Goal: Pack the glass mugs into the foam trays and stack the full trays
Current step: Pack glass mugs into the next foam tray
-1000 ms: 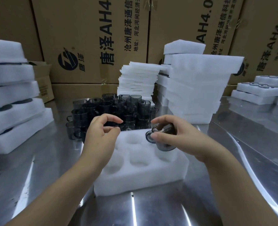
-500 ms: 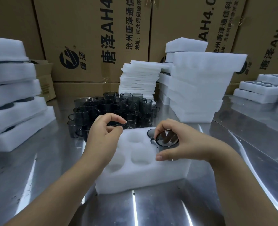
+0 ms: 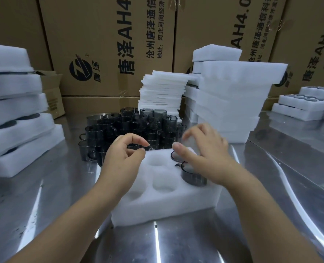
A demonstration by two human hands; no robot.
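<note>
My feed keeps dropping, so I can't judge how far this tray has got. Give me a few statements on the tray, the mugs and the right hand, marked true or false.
1. A mug sits in the near right cavity of the foam tray. True.
2. Every cavity of the tray is filled. False: the middle cavities are empty.
3. A group of loose mugs stands on the table behind the tray. True.
4. The right hand holds a mug lifted clear of the tray. False: its fingers are spread just above the tray's right side and grip nothing.
</note>
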